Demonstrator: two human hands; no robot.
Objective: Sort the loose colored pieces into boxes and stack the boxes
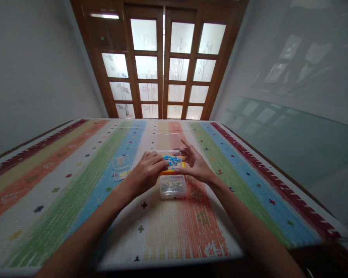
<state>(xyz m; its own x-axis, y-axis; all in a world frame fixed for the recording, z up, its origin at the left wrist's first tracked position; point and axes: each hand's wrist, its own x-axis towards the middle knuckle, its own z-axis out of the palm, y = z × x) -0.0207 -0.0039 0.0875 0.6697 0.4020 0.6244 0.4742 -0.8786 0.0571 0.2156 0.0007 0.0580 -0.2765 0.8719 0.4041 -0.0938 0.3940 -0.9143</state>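
A clear plastic box with small blue pieces (171, 159) lies in the middle of the table, over something yellow and orange (169, 173). My left hand (151, 165) reaches in from the left, its fingers bent and pressed together at the blue pieces. Whatever is between those fingertips is hidden. On the right side of the box is my right hand (195, 164), thumb and fingers apart, the thumb by the near right corner and the index finger raised. Just in front stands a closed clear box (173, 187) holding small pale and dark pieces.
A small clear case (121, 166) lies left of my left hand with its lid up and something yellow inside. A striped cloth (104, 208) covers the table. Glazed wooden doors (162, 65) stand beyond, and a glass panel (292, 139) leans at the right wall.
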